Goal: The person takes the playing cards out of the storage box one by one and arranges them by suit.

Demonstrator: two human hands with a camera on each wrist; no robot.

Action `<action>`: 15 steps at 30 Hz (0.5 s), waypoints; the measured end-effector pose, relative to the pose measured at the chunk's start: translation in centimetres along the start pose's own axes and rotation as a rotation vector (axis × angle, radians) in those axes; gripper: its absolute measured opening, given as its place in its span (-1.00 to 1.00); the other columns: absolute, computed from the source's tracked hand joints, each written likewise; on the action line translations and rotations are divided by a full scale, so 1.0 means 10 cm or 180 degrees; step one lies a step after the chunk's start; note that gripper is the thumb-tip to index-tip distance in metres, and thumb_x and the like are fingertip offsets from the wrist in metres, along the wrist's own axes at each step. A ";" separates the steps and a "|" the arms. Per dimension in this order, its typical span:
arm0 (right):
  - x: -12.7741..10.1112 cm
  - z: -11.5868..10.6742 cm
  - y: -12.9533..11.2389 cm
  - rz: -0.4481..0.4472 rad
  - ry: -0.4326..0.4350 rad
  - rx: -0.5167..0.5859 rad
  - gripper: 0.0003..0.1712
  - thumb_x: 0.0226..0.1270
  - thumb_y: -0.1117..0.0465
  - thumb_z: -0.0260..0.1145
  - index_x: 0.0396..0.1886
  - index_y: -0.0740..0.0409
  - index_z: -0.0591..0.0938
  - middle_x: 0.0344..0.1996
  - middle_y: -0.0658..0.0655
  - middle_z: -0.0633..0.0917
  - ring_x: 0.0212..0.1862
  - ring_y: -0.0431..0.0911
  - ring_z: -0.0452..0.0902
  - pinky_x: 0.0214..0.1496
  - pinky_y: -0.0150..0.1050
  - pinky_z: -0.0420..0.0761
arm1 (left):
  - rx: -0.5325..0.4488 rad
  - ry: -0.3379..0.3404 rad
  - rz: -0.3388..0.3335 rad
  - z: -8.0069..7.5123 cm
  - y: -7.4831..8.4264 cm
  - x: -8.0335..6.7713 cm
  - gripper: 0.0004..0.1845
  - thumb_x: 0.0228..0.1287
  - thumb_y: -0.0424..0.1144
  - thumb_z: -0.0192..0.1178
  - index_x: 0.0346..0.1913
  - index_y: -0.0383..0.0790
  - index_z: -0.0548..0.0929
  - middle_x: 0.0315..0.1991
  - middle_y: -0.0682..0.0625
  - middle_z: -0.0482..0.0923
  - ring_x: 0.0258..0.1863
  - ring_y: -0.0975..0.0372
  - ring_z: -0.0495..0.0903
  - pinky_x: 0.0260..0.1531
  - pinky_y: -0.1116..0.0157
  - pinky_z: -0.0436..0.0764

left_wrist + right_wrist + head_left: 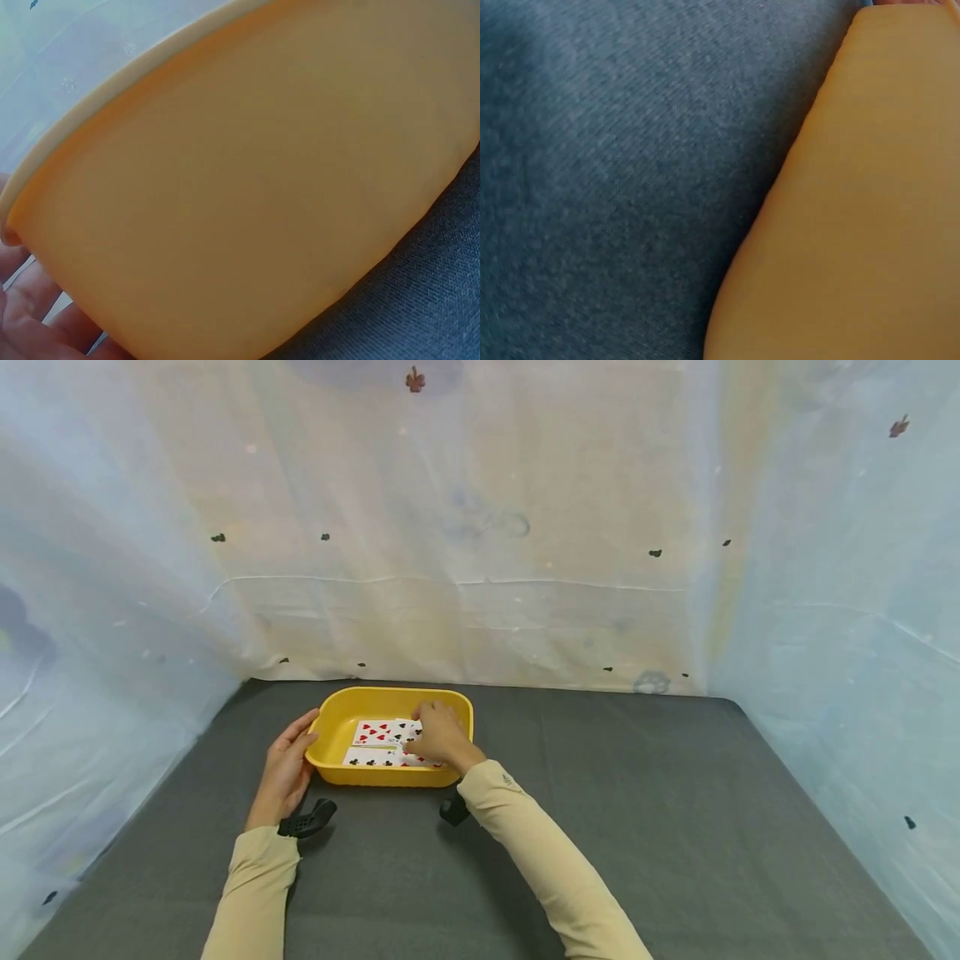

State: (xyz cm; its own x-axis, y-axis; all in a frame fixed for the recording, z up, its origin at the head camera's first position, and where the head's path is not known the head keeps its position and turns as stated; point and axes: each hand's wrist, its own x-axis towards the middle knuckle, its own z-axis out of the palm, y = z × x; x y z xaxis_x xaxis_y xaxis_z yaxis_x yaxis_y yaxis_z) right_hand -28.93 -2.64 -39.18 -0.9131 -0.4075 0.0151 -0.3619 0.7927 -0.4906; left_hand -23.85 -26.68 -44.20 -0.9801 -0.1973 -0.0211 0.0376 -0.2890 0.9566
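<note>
A yellow plastic tub (390, 775) sits toward the back left of the table. Inside it several playing cards (372, 732) lie face up in two rows, hearts and clubs among them. My left hand (287, 768) grips the tub's left side, thumb at the rim and fingers along the outer wall; the left wrist view shows these fingers (34, 296) beside the tub. Over the right part of the cards my right hand (441, 735) reaches down, fingers bent and thumb apart from them. It hides some cards, and I cannot tell whether it pinches one.
Dark grey cloth covers the table (637, 810). Pale patterned curtains (480, 527) hang behind it and along both sides. A black wrist strap with its camera (309, 820) sits on the left wrist, and another black camera (453, 810) hangs under the right wrist near the tub's front.
</note>
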 end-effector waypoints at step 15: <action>0.05 0.13 -0.04 0.0262 -0.0097 -0.1132 -0.44 0.26 0.06 0.31 0.23 0.10 0.47 0.12 0.11 0.48 0.19 0.03 0.31 0.18 0.01 0.35 | 0.0007 -0.0022 -0.0007 0.00 0.02 -0.03 -0.41 0.53 -0.24 -0.03 0.52 -0.18 0.11 0.52 -0.09 -0.04 0.42 0.11 0.09 0.12 0.39 0.37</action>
State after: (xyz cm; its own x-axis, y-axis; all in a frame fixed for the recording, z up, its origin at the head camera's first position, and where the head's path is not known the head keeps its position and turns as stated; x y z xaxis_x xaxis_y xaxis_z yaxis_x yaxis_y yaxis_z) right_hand -28.96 -3.75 -40.07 -0.9378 -0.3447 -0.0404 -0.3349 0.9294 -0.1553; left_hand -23.54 -26.71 -44.04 -0.9815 -0.1901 -0.0214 0.0348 -0.2873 0.9572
